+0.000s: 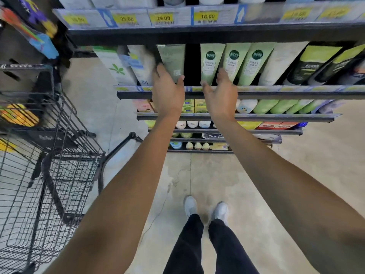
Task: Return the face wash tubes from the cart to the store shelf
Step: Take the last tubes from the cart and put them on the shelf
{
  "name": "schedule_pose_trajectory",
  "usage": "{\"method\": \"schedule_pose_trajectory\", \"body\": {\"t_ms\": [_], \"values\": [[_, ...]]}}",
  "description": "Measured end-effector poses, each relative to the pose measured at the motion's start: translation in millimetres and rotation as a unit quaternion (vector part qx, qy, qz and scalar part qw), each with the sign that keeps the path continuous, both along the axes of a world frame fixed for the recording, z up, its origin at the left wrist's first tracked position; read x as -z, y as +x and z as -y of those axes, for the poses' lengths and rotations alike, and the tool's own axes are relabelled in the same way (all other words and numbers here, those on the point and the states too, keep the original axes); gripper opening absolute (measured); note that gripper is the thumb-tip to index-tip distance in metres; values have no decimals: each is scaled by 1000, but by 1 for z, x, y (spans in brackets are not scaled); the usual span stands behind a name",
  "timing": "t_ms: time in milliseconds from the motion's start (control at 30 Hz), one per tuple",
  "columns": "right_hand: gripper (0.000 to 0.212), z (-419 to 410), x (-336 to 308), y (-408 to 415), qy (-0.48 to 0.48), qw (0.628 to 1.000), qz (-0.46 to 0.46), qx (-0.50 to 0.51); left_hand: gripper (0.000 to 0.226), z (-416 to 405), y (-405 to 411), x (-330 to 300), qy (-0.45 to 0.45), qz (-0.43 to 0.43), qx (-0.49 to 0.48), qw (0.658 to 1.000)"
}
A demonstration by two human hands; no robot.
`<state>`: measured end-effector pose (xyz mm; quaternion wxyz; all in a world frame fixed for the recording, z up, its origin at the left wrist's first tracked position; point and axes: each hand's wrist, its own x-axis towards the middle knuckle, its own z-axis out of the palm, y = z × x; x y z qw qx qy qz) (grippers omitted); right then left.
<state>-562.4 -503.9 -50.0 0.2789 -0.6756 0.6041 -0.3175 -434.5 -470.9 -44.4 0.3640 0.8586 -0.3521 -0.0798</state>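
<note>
Left hand (pixel 167 91): fingers and thumb pinch grey-green tube (pixel 173 60) standing on shelf (pixel 276 93) | Right hand (pixel 221 93): fingers spread, touching green tubes (pixel 212 62), gripping nothing | Gap between held tube and green row | Cart (pixel 49 155): at left.

Both arms reach straight forward, bare to the elbow. The left hand (pixel 167 91) grips a tube (pixel 172 60) — fingers curled round it. The right hand (pixel 222 93) hangs loose, fingers spread.
</note>
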Motion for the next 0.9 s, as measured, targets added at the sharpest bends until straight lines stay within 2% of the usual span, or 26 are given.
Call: {"method": "schedule_pose_trajectory", "body": {"t_ms": [233,367,667,900], "values": [[53,12,5,13,-19,999,-34,32,61,17,8,0,18,-35,-12,999],[53,19,9,19,-14,998,-19,58,55,19,10,5,10,-50,-3,999],[40,19,7,29,-7,997,-3,82,50,16,19,12,-6,-30,36,999],[43,17,5,31,7,996,-7,84,48,10,21,12,1,-16,49,999]]}}
